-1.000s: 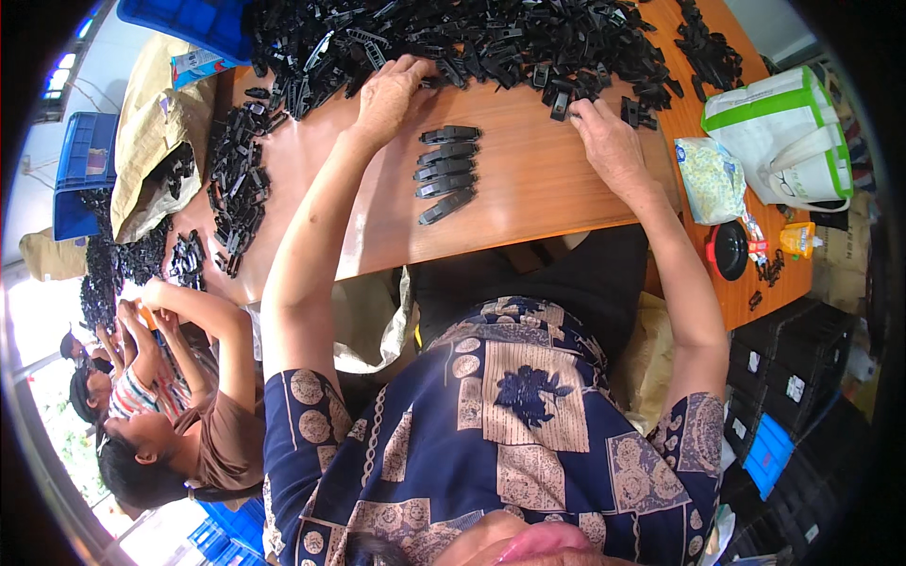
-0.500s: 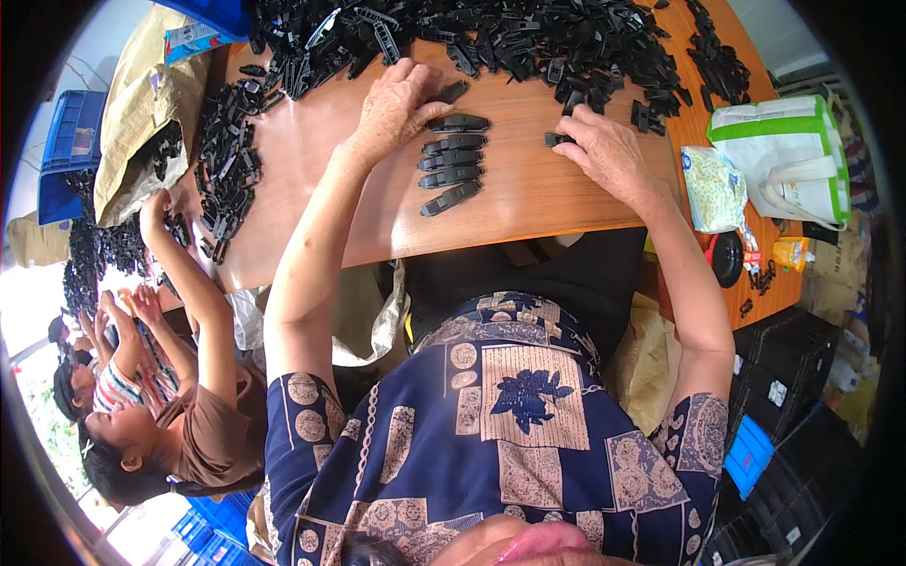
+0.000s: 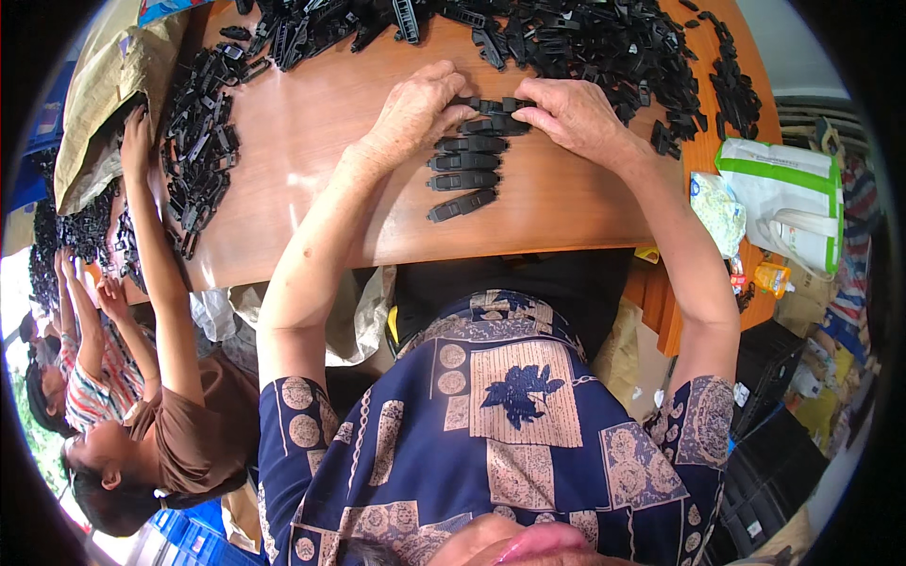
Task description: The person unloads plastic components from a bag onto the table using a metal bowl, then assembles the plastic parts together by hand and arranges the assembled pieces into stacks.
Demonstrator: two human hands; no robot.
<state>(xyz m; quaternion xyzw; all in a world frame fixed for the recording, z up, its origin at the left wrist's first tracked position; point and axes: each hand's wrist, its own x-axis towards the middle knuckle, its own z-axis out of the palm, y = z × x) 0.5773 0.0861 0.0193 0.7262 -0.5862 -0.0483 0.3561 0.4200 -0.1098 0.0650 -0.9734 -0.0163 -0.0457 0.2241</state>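
My left hand [image 3: 429, 108] is closed, thumb and fingers pinching one end of a small black plastic buckle [image 3: 493, 106]. My right hand [image 3: 576, 118] pinches the other end, so the two hands face each other a short way above the wooden tabletop's near edge. The join between the buckle's parts is too small to make out. Just below the fingertips, several longer black buckles [image 3: 464, 179] lie in a column, roughly side by side. The topmost one partly sits under my hands.
A large heap of black plastic parts [image 3: 585, 47] covers the table's far side. More parts [image 3: 203, 141] lie in a strip at left, beside a paper sack [image 3: 118, 85] that a co-worker's hand [image 3: 137, 132] reaches into. At right stand a white-green bag [image 3: 783, 198] and a soft packet [image 3: 717, 212].
My right hand has moved left with its black part and now meets my left hand, which has shifted slightly. The co-worker's hand has gone up to the sack's mouth.
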